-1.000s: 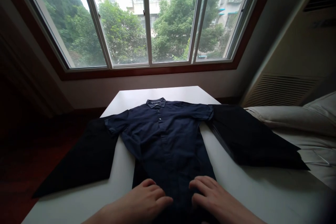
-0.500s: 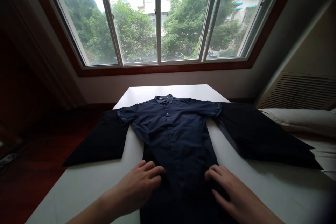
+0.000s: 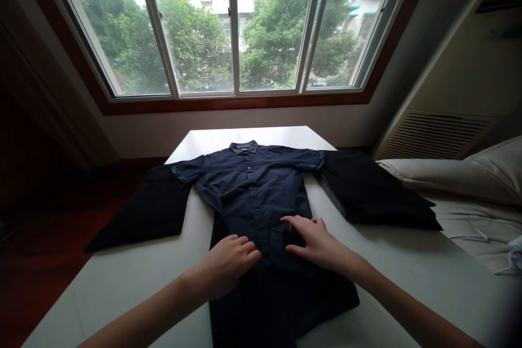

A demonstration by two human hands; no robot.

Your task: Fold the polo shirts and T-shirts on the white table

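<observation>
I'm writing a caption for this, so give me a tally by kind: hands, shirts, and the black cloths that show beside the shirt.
Hands: 2, the left hand and right hand
Shirts: 1, the dark blue shirt
Black cloths: 2, the left black cloth and right black cloth
Total: 5, hidden layers not counted

Free white table (image 3: 389,244) right of navy shirt (image 3: 253,201), but black cloth (image 3: 379,190) farther out

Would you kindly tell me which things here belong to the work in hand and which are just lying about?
Likely in the job: navy shirt; left hand; right hand; white table; perhaps black cloth.
Apparently lying about: thin cord; cream upholstery.
</observation>
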